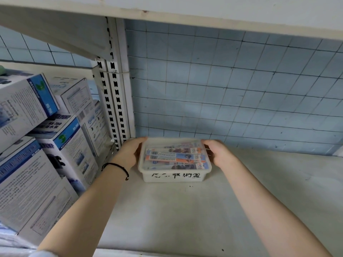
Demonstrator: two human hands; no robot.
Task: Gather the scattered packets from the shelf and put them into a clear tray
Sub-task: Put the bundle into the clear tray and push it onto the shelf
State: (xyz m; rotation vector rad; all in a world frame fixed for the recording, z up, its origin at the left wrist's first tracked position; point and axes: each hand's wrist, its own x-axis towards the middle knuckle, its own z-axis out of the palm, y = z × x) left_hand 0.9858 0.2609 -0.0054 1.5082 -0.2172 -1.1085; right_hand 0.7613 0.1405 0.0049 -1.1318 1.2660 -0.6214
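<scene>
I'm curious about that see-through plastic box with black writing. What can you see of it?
The clear rectangular plastic tray sits upright at the back of the pale shelf, by the blue tiled wall. Black handwritten characters mark its front. Orange-and-blue packets lie flat inside. The left hand and right hand hold its sides.

The tray [174,174] sat on the shelf [185,210] near the back wall [232,86], packets [176,156] inside, a hand on either side; boxes [46,145] were stacked left.
</scene>
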